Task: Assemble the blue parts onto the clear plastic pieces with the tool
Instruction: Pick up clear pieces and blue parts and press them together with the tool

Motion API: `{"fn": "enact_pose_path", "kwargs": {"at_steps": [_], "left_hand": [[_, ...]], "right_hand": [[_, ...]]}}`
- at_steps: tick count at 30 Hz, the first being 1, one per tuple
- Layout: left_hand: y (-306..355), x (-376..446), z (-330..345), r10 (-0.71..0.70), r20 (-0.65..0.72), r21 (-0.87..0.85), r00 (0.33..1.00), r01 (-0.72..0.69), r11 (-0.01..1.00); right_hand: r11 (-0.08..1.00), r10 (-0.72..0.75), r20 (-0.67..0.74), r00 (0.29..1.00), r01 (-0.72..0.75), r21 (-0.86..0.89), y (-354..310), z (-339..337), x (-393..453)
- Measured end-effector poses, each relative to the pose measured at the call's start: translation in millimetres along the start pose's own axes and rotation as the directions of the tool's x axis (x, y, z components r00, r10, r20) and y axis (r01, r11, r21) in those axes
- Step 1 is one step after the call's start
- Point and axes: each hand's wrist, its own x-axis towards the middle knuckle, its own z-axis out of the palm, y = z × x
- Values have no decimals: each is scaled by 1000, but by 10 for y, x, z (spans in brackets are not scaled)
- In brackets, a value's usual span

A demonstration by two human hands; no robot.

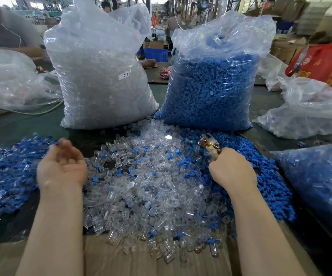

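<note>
A heap of clear plastic pieces (151, 182) covers the middle of the table, with stray blue parts mixed in. Loose blue parts (260, 172) lie along its right side. On the left spreads a pile of joined blue-and-clear pieces (8, 172). My left hand (61, 166) hovers palm up over the edge of that pile, fingers relaxed and blurred, holding nothing I can see. My right hand (230, 168) grips the handles of a plier-like metal tool (210, 144), whose jaws point up and away over the blue parts.
Behind the heap stand a tall bag of clear pieces (101, 76) and a bag of blue parts (211, 86). More bags lie at the left (12, 80) and right (316, 108), with another blue-filled bag (320, 184) near right. Cardboard (105, 257) lies at the front edge.
</note>
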Motion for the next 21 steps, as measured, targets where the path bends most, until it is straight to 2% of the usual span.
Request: {"fn": "enact_pose_path", "kwargs": {"at_steps": [2, 4, 6, 8, 9, 12, 14, 16, 21], "left_hand": [[-99, -90, 93, -45, 52, 327, 998, 26, 945], [-256, -188, 181, -69, 167, 704, 984, -70, 706], [-407, -299, 228, -137, 305, 883, 942, -226, 413], [-537, -389, 207, -260, 393, 920, 882, -374, 119], [-613, -415, 195, -315, 415, 900, 853, -436, 4], [-802, -434, 169, -401, 410, 798, 819, -535, -277], [-863, -418, 145, -382, 432, 731, 817, -565, -382], [-883, -400, 133, -351, 471, 689, 809, -586, -427], [-898, -404, 119, -333, 498, 679, 801, -599, -425]], "right_hand": [[1000, 21, 36, 999, -20, -24, 0, -6, -1], [998, 20, 75, 997, -16, -59, -8, 10, -3], [996, 17, 86, 996, -9, -85, -18, 33, -12], [996, 13, 71, 997, -7, -90, -27, 45, -24], [996, 10, 62, 998, -4, -92, -28, 47, -28], [996, -2, 44, 999, 6, -94, -33, 55, -32], [996, -5, 27, 1000, 7, -89, -32, 61, -30], [997, -4, 5, 1000, 4, -75, -24, 62, -22], [1000, -27, -70, 997, 26, -8, -4, 47, 33]]}}
